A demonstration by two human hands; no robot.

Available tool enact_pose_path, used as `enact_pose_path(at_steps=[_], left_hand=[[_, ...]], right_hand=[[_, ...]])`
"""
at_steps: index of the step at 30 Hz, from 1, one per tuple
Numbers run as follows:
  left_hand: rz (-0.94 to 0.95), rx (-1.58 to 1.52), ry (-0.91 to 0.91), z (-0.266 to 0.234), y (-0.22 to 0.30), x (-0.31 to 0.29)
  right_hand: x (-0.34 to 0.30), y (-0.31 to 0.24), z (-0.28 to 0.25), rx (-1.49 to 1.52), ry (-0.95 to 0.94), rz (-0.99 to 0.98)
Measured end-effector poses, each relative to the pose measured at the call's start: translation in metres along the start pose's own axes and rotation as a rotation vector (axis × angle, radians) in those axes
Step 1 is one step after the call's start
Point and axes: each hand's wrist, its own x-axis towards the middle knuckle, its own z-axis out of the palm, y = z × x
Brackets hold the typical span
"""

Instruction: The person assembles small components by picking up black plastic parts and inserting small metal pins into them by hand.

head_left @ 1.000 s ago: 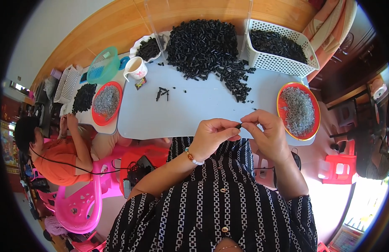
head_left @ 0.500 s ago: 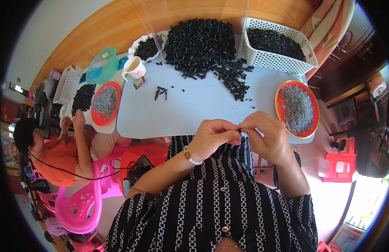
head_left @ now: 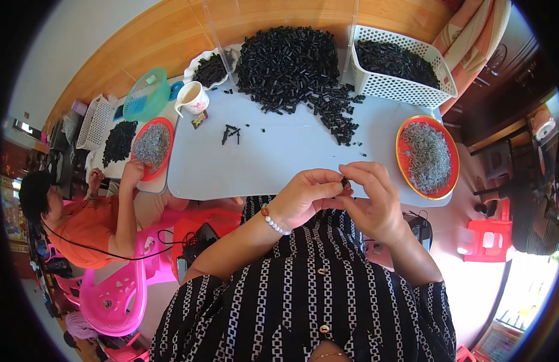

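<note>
Just past the table's near edge, my left hand (head_left: 309, 194) pinches a small black plastic piece (head_left: 344, 181) between thumb and fingers. From the other side my right hand (head_left: 377, 208) is curled about the same piece, its fingertips at the piece's end. Fingers partly cover the piece, so its full shape is hidden. A large heap of short black tubular pieces (head_left: 288, 66) lies at the far side of the table, spilling toward the middle. On the right, a red plate (head_left: 453, 172) holds a pile of small clear-grey parts (head_left: 425, 158).
A white perforated basket (head_left: 406, 87) of black pieces stands far right. A scalloped dish (head_left: 190, 73), a mug (head_left: 195, 99) and several loose black pieces (head_left: 231, 131) are on the left. Beyond, a person in orange (head_left: 89, 232) reaches to another red plate (head_left: 165, 160).
My right hand has shifted slightly and its fingers have spread more, showing more of the black piece. The other person's hand has moved from the black pile to the red plate.
</note>
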Motion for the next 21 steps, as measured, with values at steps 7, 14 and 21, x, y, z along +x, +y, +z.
enact_pose_path(at_steps=[7, 14, 21], left_hand=[[-0.026, -0.083, -0.022, -0.007, -0.003, 0.000], [-0.037, -0.124, -0.037, -0.007, -0.004, 0.001], [-0.061, -0.167, -0.037, -0.008, -0.003, 0.001]], right_hand=[[-0.008, 0.012, 0.008, -0.138, -0.038, -0.088], [-0.012, 0.011, 0.015, -0.104, -0.067, -0.011], [-0.013, 0.016, 0.017, -0.098, -0.067, -0.009]])
